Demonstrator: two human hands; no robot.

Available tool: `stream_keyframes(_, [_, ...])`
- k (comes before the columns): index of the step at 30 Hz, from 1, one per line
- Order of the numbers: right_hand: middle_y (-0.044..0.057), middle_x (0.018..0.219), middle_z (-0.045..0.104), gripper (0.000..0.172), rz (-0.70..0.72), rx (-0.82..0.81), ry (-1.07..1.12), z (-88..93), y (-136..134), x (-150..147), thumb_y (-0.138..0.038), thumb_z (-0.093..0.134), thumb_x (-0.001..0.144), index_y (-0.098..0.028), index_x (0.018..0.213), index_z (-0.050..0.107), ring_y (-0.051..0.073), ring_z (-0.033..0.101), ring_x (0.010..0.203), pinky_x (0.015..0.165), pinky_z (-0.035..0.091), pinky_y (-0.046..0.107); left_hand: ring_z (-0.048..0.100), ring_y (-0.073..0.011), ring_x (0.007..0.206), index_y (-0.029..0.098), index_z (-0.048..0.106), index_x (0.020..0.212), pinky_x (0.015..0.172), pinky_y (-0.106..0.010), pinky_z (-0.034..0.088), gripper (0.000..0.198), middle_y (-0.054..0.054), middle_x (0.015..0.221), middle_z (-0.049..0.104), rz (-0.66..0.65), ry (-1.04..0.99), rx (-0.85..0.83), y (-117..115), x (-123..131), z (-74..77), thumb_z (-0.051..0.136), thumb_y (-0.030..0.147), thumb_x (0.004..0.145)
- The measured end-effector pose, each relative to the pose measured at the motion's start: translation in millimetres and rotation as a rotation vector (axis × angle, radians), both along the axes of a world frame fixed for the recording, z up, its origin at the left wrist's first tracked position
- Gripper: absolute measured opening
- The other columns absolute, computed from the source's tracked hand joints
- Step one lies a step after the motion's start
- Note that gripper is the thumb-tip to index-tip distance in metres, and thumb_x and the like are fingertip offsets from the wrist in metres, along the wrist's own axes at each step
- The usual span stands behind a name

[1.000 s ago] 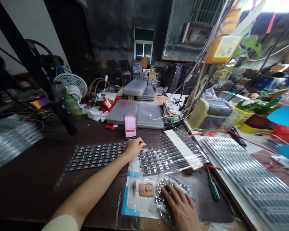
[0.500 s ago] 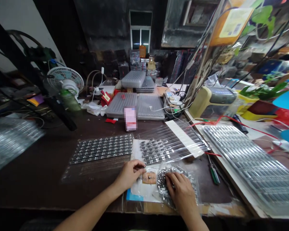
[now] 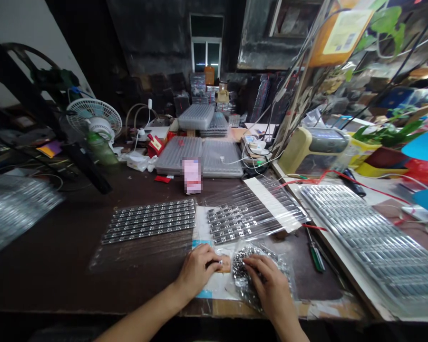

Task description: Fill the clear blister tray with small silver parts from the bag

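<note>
Seen from the head camera, two bare hands work at the near edge of a dark table (image 3: pixel 139 289). The left hand (image 3: pixel 196 270) bends over one tan block (image 3: pixel 226 265), thumb and fingers nearly meeting at its left side and partly covering it; whether they pinch a small piece cannot be told. The right hand (image 3: pixel 273 282) curls over one clear bag of shiny metal pieces (image 3: pixel 239 267), too many to count, its thumb and forefinger close together at the heap; a grip on any single piece cannot be made out. Beyond them lie two ribbed trays: a left tray (image 3: pixel 150 221) with several rows of dark, silver-spotted pieces, and a right tray (image 3: pixel 231 224) with similar pieces at its left end and one white strip (image 3: pixel 273 205) lying across it. One green-handled tool (image 3: pixel 317 258) rests to the right, near one long stack of clear trays (image 3: pixel 367 242); a second, blurred stack (image 3: pixel 17 209) sits far left. One phone (image 3: pixel 192 175), its screen obscured, stands upright beyond the hands, blocking part of two pale ribbed stacks (image 3: pixel 221 164). A dark post (image 3: pixel 83 164) slants down at left, beside one fan (image 3: pixel 94 116) and one green bottle (image 3: pixel 102 149).
</note>
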State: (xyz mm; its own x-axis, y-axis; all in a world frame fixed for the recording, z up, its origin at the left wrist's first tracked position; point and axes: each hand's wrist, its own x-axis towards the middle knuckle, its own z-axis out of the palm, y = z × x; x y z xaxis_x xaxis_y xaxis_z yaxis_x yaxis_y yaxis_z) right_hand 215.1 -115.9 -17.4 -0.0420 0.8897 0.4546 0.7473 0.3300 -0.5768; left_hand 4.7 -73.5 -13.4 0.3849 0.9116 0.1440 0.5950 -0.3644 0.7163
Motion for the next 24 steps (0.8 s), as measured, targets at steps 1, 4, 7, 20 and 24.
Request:
stream_keyframes(1, [0.006, 0.091, 0.068, 0.020, 0.009, 0.005, 0.002, -0.2, 0.7, -1.3, -0.029, 0.048, 0.089, -0.023, 0.091, 0.067, 0.018, 0.065, 0.084, 0.074, 0.053, 0.029, 0.062, -0.0190, 0.081, 0.023, 0.074, 0.082, 0.074, -0.029, 0.047, 0.010, -0.004, 0.081, 0.067, 0.000, 0.009, 0.009, -0.1, 0.4, -0.4, 0.066, 0.019, 0.079])
stream_keyframes(4, [0.006, 0.088, 0.068, 0.022, 0.025, -0.004, 0.009, -0.2, 2.8, -5.6, -0.029, 0.046, 0.090, -0.022, 0.090, 0.066, 0.017, 0.065, 0.080, 0.071, 0.053, 0.029, 0.062, -0.0191, 0.080, 0.023, 0.074, 0.081, 0.073, -0.029, 0.046, 0.009, -0.004, 0.079, 0.065, -0.005, 0.024, 0.023, -0.9, 1.5, -0.8, 0.066, 0.018, 0.079])
stream_keyframes(7, [0.005, 0.080, 0.068, 0.021, -0.003, -0.026, -0.009, 0.7, 5.9, -12.5, -0.034, 0.049, 0.089, -0.022, 0.084, 0.066, 0.017, 0.064, 0.073, 0.066, 0.050, 0.028, 0.061, -0.0193, 0.079, 0.023, 0.073, 0.080, 0.072, -0.029, 0.046, 0.009, -0.004, 0.078, 0.065, -0.011, 0.008, 0.034, -1.2, 1.6, -0.6, 0.066, 0.018, 0.079])
stream_keyframes(20, [-0.001, 0.084, 0.065, 0.012, -0.007, -0.006, -0.224, -6.4, 13.8, -57.0, -0.028, 0.060, 0.084, -0.034, 0.087, 0.070, 0.015, 0.055, 0.078, 0.069, 0.036, 0.030, 0.063, -0.0183, 0.081, 0.017, 0.070, 0.079, 0.071, -0.027, 0.050, 0.013, -0.006, 0.082, 0.068, 0.169, -0.398, -0.031, 17.9, -13.1, -4.8, 0.061, 0.027, 0.080])
stream_keyframes(24, [0.001, 0.105, 0.066, 0.033, 0.053, 0.058, -0.411, -7.8, 9.7, -26.9, -0.017, 0.054, 0.084, -0.031, 0.113, 0.062, 0.017, 0.056, 0.092, 0.073, 0.040, 0.030, 0.063, -0.0183, 0.080, 0.017, 0.069, 0.080, 0.064, -0.024, 0.051, 0.014, -0.006, 0.083, 0.067, 0.180, -0.393, -0.079, 16.2, -11.5, -5.6, 0.060, 0.028, 0.080])
